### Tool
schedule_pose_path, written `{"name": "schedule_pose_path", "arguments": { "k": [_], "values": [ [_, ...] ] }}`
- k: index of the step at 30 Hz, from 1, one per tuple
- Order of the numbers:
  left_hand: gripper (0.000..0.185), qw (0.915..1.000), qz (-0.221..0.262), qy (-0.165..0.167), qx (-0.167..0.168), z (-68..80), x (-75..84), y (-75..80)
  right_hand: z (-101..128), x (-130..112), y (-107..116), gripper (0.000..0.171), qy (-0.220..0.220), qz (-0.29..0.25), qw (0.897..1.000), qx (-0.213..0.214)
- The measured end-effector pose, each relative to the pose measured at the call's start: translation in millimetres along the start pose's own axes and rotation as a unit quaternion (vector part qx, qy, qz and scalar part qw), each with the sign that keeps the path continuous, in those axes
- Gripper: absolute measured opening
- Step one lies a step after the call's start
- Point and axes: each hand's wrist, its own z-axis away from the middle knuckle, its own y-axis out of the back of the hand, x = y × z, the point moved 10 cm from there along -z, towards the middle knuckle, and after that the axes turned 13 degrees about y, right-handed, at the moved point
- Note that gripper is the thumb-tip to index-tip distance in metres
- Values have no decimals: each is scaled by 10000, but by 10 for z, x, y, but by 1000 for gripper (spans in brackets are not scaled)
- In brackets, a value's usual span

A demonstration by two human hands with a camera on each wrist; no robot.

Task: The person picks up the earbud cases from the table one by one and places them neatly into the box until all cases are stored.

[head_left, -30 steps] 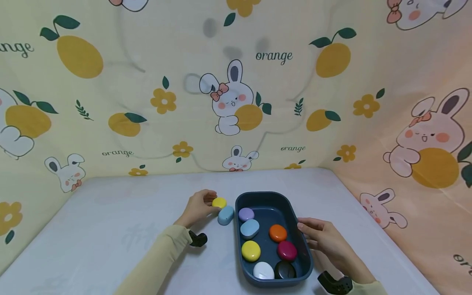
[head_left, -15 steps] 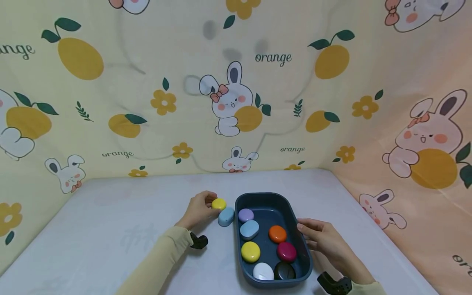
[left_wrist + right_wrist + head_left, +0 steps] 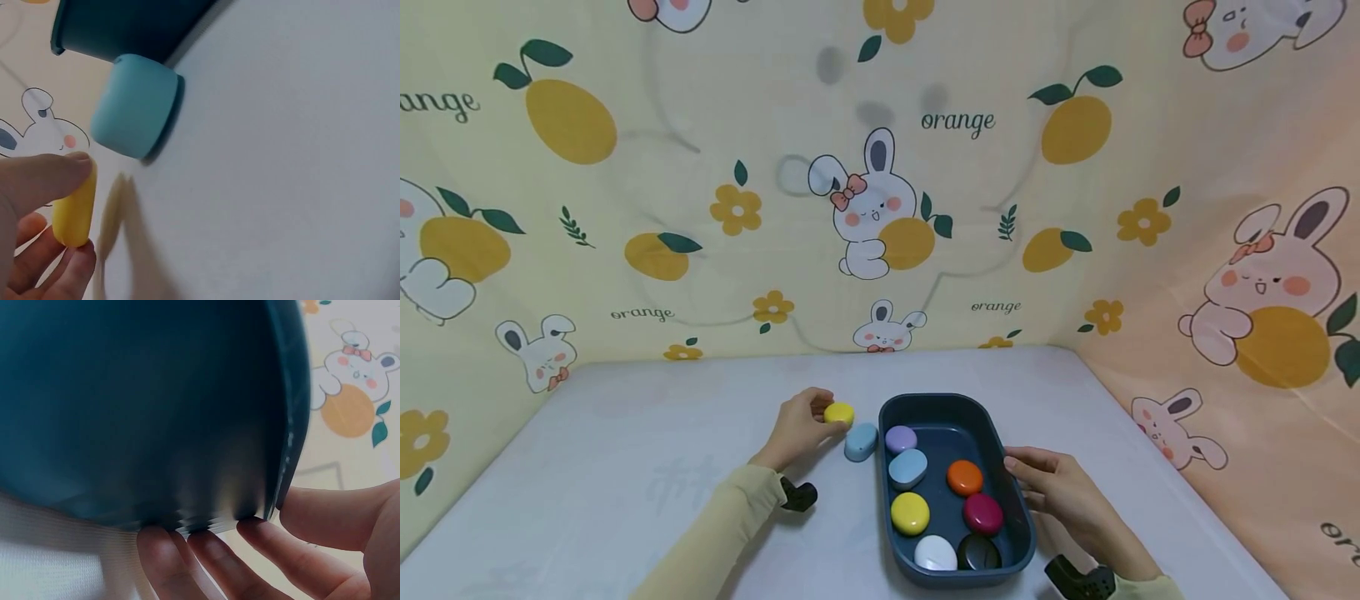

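My left hand (image 3: 801,423) pinches a smooth yellow disc-shaped block (image 3: 838,414) between thumb and fingers; in the left wrist view the block (image 3: 76,203) stands on edge in the grip. Just beside it a light blue rounded block (image 3: 861,442) lies on the table, close to the left wall of a dark blue tray (image 3: 934,402). My right hand (image 3: 1060,487) is at the tray's right side. In the right wrist view its fingertips (image 3: 159,547) touch the outer wall, and the thumb (image 3: 325,515) rests at the rim.
Inside the tray lie several blocks, among them purple (image 3: 901,438), light blue (image 3: 907,468), yellow (image 3: 910,513), orange (image 3: 965,477) and dark red (image 3: 983,514). White (image 3: 936,552) and black (image 3: 979,552) ones sit at its near end. A printed cloth (image 3: 760,267) backs the white table (image 3: 647,467).
The left hand has drawn the yellow block slightly left, away from the light blue block on the table. The right hand and the tray have stayed put.
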Motion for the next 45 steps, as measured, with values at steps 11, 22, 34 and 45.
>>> {"name": "schedule_pose_path", "arguments": {
  "k": [11,22,34,45],
  "values": [
    [54,9977,605,-207,228,180,223,141,-26,29,20,49,-8,66,10000,20],
    [48,9893,1167,-873,106,587,629,44,-34,48,14,48,-60,103,9999,46],
    [48,9774,584,-1939,-600,1012,931,-251,-20,2,5,46,-64,148,9998,66],
    [49,9656,727,-2187,-1206,1227,1039,-611,-10,1,1,48,-79,179,9998,70]
  ]
}}
